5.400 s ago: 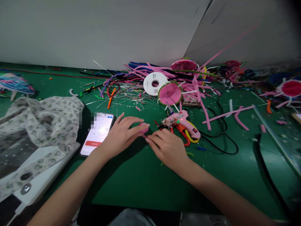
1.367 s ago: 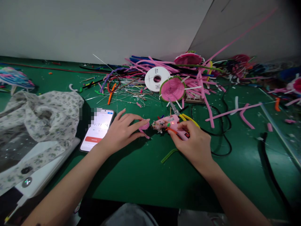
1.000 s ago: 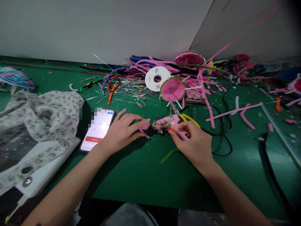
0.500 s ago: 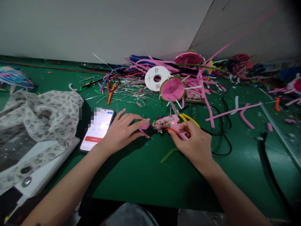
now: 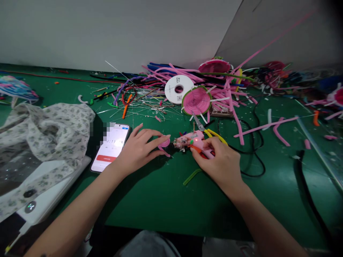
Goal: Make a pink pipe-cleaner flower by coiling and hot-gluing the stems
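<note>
Between the thumb and forefinger of my left hand (image 5: 143, 146) is a small pink pipe-cleaner coil (image 5: 164, 142), with a short tail hanging toward the table. My right hand (image 5: 221, 157) is wrapped round a pink hot glue gun (image 5: 197, 140), which has a small red light lit on its side. The gun's nozzle end is crusted with glue and scraps and points left at the coil, very close to it. Beyond the gun lie scissors with yellow handles (image 5: 214, 135). A bent green pipe-cleaner piece (image 5: 192, 177) rests below the gun.
Left of my left hand a phone (image 5: 111, 148) shows a running timer. A flowered cloth (image 5: 59, 132) lies farther left. At the back are a white spool (image 5: 173, 89), a pink disc with green rim (image 5: 197, 101) and heaped pipe cleaners (image 5: 214, 76). A black cord (image 5: 261, 166) loops at right.
My right hand and the glue gun have shifted very slightly, the gun's rear end tilting a little. My left hand stays in place with the coil. The phone's timer has advanced.
</note>
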`<state>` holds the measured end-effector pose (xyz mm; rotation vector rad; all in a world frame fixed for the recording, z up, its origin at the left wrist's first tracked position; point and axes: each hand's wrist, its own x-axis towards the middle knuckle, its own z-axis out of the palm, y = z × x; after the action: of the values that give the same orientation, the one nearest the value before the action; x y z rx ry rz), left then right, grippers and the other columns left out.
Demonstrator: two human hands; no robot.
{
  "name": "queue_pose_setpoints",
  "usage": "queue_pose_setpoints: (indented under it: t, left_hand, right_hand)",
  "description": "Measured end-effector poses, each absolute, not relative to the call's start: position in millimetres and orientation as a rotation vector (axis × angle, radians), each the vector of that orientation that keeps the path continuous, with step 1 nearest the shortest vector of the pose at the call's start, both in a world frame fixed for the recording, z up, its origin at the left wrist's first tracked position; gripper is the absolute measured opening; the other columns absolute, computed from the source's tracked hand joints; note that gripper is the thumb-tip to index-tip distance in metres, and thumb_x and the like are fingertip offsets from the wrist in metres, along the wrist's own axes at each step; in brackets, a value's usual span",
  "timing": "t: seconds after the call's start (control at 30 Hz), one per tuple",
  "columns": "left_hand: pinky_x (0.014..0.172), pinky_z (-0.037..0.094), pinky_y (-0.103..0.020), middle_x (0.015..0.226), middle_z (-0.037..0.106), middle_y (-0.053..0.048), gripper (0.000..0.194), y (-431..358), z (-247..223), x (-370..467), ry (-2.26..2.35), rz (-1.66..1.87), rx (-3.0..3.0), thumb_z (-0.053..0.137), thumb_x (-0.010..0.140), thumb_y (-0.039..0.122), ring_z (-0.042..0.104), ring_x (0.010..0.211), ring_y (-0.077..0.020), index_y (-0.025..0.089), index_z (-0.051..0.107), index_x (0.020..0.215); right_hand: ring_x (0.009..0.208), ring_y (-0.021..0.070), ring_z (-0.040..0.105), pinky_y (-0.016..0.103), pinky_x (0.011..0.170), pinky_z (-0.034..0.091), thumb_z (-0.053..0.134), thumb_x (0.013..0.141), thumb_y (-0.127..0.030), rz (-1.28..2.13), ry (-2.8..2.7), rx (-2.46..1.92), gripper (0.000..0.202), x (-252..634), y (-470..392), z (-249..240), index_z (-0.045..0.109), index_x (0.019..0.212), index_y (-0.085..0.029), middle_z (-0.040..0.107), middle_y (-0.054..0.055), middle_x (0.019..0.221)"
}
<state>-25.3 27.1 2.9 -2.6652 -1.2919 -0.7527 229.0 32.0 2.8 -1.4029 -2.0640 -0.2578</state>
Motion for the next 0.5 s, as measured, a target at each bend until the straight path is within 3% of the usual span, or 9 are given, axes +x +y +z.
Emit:
queue_pose_setpoints:
  t: [0.23, 0.5]
  left_hand:
    - [0.105, 0.033, -0.049, 0.112, 0.063, -0.004, 0.037, 27, 3, -24, -1.303, -0.763, -2.655, 0.057, 0.089, 0.041, 0.059, 0.103, -0.0193, 0.028, 0.052, 0.124]
    - [0.108, 0.03, -0.051, 0.113, 0.064, -0.003, 0.038, 26, 4, -24, -1.313, -0.736, -2.651, 0.056, 0.089, 0.041, 0.059, 0.105, -0.0196, 0.028, 0.052, 0.124]
  right_hand:
    - [0.066, 0.0157, 0.06, 0.025, 0.055, 0.038, 0.066, 0.074, -0.035, -0.48, -2.05, -1.396, 0.021, 241, 38, 6, 0.053, 0.077, -0.019, 0.064, 0.001, 0.067]
    - [0.066, 0.0175, 0.058, 0.027, 0.055, 0.038, 0.067, 0.073, -0.038, -0.414, -1.964, -1.544, 0.023, 254, 49, 2, 0.053, 0.074, -0.02, 0.063, 0.001, 0.067]
